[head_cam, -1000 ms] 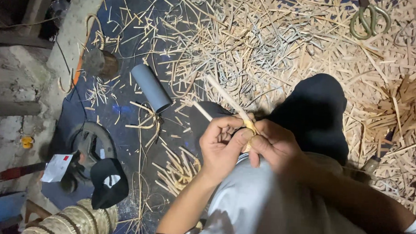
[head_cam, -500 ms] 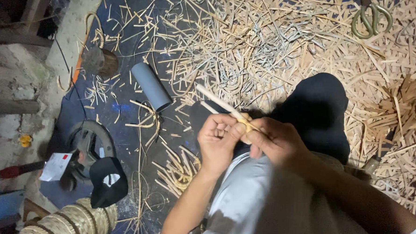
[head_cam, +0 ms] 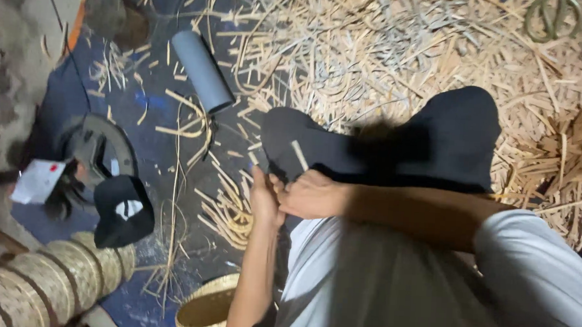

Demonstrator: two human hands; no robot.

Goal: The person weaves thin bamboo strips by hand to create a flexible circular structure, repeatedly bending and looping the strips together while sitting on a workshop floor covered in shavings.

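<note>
My left hand (head_cam: 264, 200) and my right hand (head_cam: 310, 194) are pressed together just in front of my dark-clad knee (head_cam: 449, 134). Both are closed on a thin pale bamboo strip (head_cam: 298, 155). A short piece of it sticks up and to the left from between my fingers, against the dark cloth. The rest of the strip is hidden inside my hands. My left forearm rises from the bottom edge, and my right forearm comes in from the right, across my lap.
Cut bamboo strips (head_cam: 387, 50) litter the floor at top and right. A grey tube (head_cam: 202, 71) lies on the blue mat (head_cam: 153, 105). A black cap (head_cam: 122, 210), rolled woven work (head_cam: 44, 283), a small woven basket (head_cam: 207, 305) and green-handled scissors (head_cam: 554, 15) lie around.
The view has swung and closed in. My hands have drawn nearer to my body, and much less of the strip sticks out than before.
</note>
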